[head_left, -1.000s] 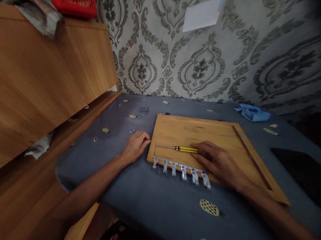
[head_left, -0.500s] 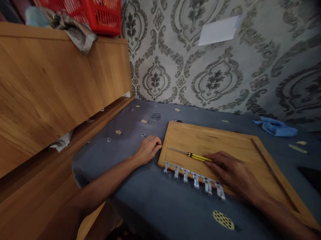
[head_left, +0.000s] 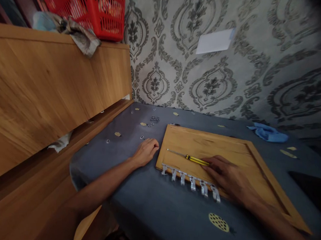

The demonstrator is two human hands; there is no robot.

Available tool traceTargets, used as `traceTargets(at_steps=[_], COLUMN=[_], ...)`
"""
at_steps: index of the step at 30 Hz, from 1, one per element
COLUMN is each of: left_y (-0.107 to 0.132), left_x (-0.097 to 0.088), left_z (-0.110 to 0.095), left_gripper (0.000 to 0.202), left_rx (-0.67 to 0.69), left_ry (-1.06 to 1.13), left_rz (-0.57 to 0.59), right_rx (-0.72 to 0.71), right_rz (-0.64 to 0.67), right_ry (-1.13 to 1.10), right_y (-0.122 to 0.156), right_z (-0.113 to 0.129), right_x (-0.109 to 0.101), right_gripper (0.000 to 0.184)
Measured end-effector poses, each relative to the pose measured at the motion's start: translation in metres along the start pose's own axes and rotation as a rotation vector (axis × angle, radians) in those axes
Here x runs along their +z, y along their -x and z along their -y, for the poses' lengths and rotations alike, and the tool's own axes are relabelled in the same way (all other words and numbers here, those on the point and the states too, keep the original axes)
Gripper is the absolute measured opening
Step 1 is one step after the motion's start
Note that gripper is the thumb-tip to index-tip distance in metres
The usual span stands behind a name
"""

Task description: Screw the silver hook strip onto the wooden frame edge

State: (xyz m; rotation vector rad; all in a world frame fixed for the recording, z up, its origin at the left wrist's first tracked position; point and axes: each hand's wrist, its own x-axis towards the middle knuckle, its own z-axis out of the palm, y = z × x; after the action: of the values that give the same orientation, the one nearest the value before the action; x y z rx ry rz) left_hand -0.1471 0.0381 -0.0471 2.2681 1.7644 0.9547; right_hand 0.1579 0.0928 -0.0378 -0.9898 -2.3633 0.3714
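Observation:
A wooden board (head_left: 219, 145) lies flat on a blue-grey cloth-covered table (head_left: 160, 210). Along its near edge runs a metal rail of hooks (head_left: 190, 179). A yellow-and-black screwdriver (head_left: 190, 158) rests on the board, its shaft pointing left. My right hand (head_left: 229, 179) lies on the board with its fingertips on the screwdriver's handle end, fingers bent and close together. My left hand (head_left: 146, 151) rests on the cloth beside the board's left edge, fingers loosely curled with nothing seen in them.
A wooden cabinet (head_left: 39, 91) stands at the left with a red basket (head_left: 96, 11) and a rag on top. Small screws and metal parts (head_left: 152, 120) lie scattered at the far left of the table. A blue cloth (head_left: 268, 133) lies at the back right. Patterned wallpaper behind.
The view shifted a little; both hands keep their places, the right hand still on the screwdriver's handle end and the left beside the board.

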Motion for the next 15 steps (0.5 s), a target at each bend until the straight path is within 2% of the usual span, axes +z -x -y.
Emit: traceTargets(at_steps=[8,15], left_y=[-0.002,-0.005], left_x=[0.004,0.005], left_z=[0.016,0.024], left_gripper=[0.029,0.03], left_rx=[-0.071,-0.121], left_ry=[0.09,0.135], left_rz=[-0.009,-0.008], right_rx=[0.033,0.1], right_rz=[-0.048,-0.149], right_ry=[-0.05,-0.087], right_y=[0.004,0.008], right_z=[0.003,-0.005], right_x=[0.0,0.001], right_gripper=[0.026,0.029])
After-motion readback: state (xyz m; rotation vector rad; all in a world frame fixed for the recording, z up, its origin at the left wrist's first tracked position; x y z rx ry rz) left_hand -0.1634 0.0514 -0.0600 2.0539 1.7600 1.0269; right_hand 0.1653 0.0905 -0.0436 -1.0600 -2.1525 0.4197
